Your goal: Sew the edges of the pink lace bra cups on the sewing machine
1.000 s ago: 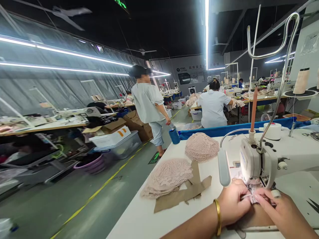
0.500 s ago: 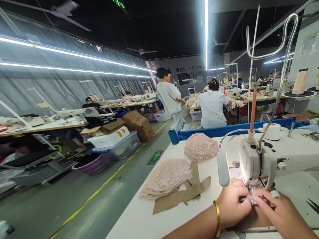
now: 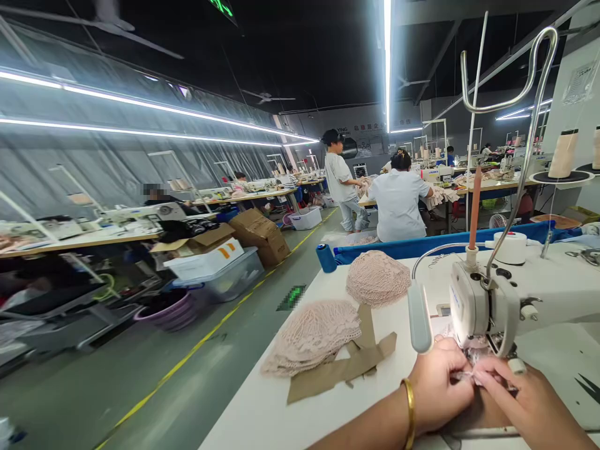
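Note:
At the lower right, my left hand [image 3: 443,381], with a gold bangle on its wrist, pinches pale pink lace fabric [image 3: 474,357] just in front of the needle area of a white sewing machine [image 3: 473,300]. My right hand [image 3: 515,387] pinches the same lace from the other side, its fingertips close to the left ones. The fabric under the machine head is partly hidden by both hands. Two stacks of pink lace pieces, a nearer one [image 3: 314,337] and a farther one [image 3: 377,278], lie left of the machine, beside olive-brown strips [image 3: 342,372].
A blue thread cone [image 3: 326,258] stands at the table's far left corner. Black scissors [image 3: 589,389] lie at the right edge. A lamp [image 3: 420,317] hangs left of the machine head. Beyond the table, one person [image 3: 340,181] stands and another [image 3: 400,203] sits.
The standing person in the background has moved to the right and now has hands at the far table's fabric. My hands stay in nearly the same place on the lace.

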Available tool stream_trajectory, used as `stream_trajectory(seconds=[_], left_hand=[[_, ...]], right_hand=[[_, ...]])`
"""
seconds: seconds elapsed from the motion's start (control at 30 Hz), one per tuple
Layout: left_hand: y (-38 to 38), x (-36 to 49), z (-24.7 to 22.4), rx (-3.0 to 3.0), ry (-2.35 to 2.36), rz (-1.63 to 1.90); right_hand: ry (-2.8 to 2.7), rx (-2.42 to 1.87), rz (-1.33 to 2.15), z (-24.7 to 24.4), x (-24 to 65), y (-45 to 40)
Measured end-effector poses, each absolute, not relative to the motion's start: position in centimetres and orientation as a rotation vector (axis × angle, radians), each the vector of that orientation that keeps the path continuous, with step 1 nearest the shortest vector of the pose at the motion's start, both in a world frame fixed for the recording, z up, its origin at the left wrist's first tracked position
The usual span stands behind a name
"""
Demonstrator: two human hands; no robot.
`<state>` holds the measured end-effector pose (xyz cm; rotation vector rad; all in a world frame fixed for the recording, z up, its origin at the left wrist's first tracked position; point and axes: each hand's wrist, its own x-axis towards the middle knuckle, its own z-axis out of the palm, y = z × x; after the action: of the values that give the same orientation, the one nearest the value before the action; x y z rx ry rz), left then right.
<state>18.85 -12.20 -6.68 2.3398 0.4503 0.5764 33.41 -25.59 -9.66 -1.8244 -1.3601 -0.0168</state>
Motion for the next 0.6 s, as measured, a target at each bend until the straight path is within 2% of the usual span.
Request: stream_trajectory(seconds=[0.13,0.37,0.6], left_hand=[[-12.0,18.3,-7.2,2.473,0.324,0.664],[-11.2,16.3,-7.9,2.619,0.067,0.883],[-11.4,16.2,-8.0,2.666,0.056,0.922]], right_hand=[[-1.630,-1.692,-0.032,-9.4,34.6,-25.9],[-2.062,-1.402,-0.283,-8.3,35.9,-26.2],[-2.119,-1.510,-0.300,-7.9,36.5,-27.1]])
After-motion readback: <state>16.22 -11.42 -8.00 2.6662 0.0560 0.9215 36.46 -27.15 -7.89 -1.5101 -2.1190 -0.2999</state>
